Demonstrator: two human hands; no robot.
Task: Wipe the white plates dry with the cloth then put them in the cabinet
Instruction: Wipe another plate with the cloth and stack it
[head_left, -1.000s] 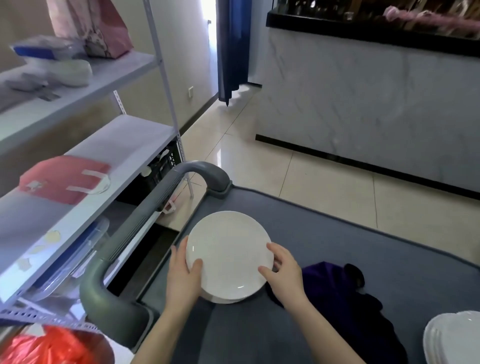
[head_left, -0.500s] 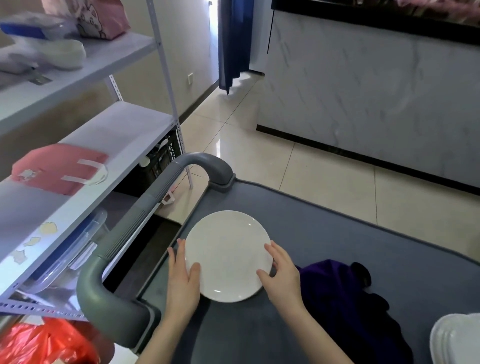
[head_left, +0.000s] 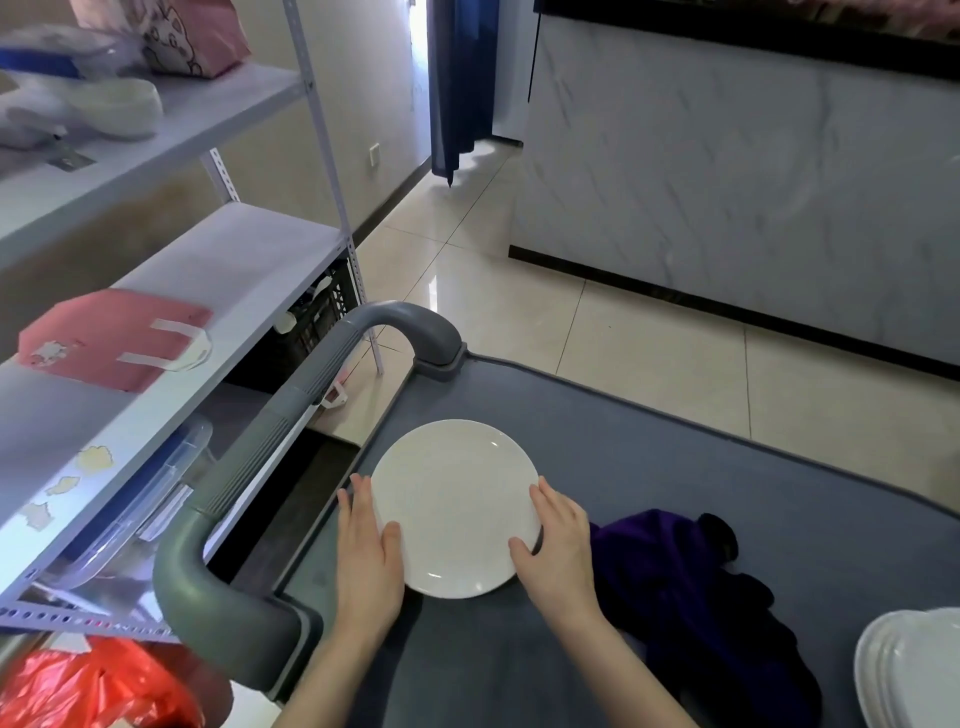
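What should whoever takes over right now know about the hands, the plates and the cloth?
Left hand: grips the left rim of the round white plate, thumb on top.
Right hand: grips the right rim of the same plate.
The plate sits low over the grey cart top; whether it is lifted is unclear.
The purple cloth lies on the cart beside the right hand, unheld.
The stack of white plates waits at the cart's near right corner.
Done: cannot tell whether this plate is wiped.
Left: put this plate away, then wipe and store the stack.
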